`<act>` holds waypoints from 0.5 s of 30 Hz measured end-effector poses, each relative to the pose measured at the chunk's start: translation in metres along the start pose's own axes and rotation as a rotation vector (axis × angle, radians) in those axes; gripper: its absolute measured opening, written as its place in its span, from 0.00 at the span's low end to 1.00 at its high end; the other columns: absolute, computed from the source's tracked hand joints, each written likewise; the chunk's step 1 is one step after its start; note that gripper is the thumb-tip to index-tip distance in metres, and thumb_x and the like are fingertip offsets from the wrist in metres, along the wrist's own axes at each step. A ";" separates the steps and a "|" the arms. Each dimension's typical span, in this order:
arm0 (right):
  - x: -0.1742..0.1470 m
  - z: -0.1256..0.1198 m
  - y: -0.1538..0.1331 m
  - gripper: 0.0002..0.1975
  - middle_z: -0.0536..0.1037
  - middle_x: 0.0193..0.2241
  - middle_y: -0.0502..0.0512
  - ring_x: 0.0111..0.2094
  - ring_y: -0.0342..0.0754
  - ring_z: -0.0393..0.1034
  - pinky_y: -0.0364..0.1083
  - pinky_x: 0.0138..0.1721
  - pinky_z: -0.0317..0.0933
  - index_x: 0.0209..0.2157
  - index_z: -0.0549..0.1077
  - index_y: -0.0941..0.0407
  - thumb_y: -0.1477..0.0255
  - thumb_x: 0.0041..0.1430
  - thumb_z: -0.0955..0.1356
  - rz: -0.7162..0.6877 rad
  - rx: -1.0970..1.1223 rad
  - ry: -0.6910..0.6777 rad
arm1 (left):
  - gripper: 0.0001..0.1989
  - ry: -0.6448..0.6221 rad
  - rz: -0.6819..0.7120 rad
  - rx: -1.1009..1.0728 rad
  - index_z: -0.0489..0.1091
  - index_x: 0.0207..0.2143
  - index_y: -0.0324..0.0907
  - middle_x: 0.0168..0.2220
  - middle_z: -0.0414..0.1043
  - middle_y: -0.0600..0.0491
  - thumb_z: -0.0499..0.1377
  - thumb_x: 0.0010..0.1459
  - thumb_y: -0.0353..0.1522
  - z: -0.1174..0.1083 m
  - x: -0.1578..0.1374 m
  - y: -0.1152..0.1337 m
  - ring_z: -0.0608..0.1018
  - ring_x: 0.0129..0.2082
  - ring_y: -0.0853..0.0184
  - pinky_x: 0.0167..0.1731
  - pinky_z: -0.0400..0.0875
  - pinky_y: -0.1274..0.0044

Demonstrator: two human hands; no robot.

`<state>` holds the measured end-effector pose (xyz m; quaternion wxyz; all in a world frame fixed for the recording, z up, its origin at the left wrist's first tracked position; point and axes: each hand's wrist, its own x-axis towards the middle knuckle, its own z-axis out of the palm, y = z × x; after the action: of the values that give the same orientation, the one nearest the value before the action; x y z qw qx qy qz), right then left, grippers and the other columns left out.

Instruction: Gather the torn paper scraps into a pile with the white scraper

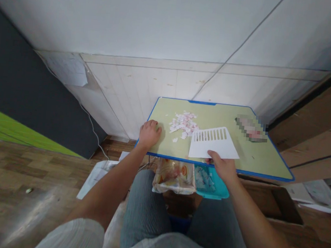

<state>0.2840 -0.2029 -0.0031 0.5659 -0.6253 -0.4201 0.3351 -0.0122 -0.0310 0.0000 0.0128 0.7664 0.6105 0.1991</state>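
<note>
My right hand (222,163) grips the near edge of a white slotted sheet (214,147), thumb on top. A row of narrow cut-out slots runs along its far side, which reaches the right edge of a pile of small white and pink paper pieces (183,121). My left hand (150,134) rests on the left edge of the pale green tabletop (218,115), fingers loosely spread and holding nothing, left of the pile.
Below the table's front edge sit a lined bin (175,179) and a turquoise container (208,181) holding small pieces, between my knees. A blurred-out flat object (251,128) lies at the table's right. A white wall (146,81) stands behind, with a cable (235,51) running down it.
</note>
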 end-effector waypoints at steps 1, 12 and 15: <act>-0.002 0.000 -0.001 0.17 0.78 0.19 0.54 0.24 0.53 0.74 0.52 0.35 0.75 0.19 0.76 0.51 0.56 0.53 0.76 -0.005 -0.007 -0.009 | 0.16 0.001 0.001 0.000 0.75 0.58 0.40 0.62 0.80 0.37 0.56 0.74 0.35 0.000 0.000 0.000 0.78 0.64 0.46 0.66 0.71 0.59; -0.008 0.005 -0.002 0.21 0.81 0.20 0.57 0.27 0.58 0.77 0.57 0.39 0.77 0.20 0.77 0.49 0.50 0.56 0.76 0.021 -0.064 -0.017 | 0.15 0.025 0.019 -0.003 0.74 0.57 0.41 0.60 0.80 0.38 0.57 0.73 0.35 0.005 0.002 -0.006 0.78 0.64 0.46 0.66 0.72 0.59; -0.010 0.007 -0.004 0.25 0.81 0.20 0.57 0.27 0.57 0.78 0.56 0.39 0.77 0.19 0.76 0.49 0.46 0.57 0.74 0.016 -0.073 -0.046 | 0.15 0.040 0.046 -0.006 0.74 0.56 0.41 0.60 0.80 0.37 0.56 0.73 0.36 0.006 0.002 -0.011 0.79 0.63 0.46 0.66 0.72 0.59</act>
<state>0.2723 -0.2090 -0.0002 0.5302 -0.6410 -0.4398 0.3386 -0.0201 -0.0248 -0.0080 -0.0016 0.7762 0.5922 0.2164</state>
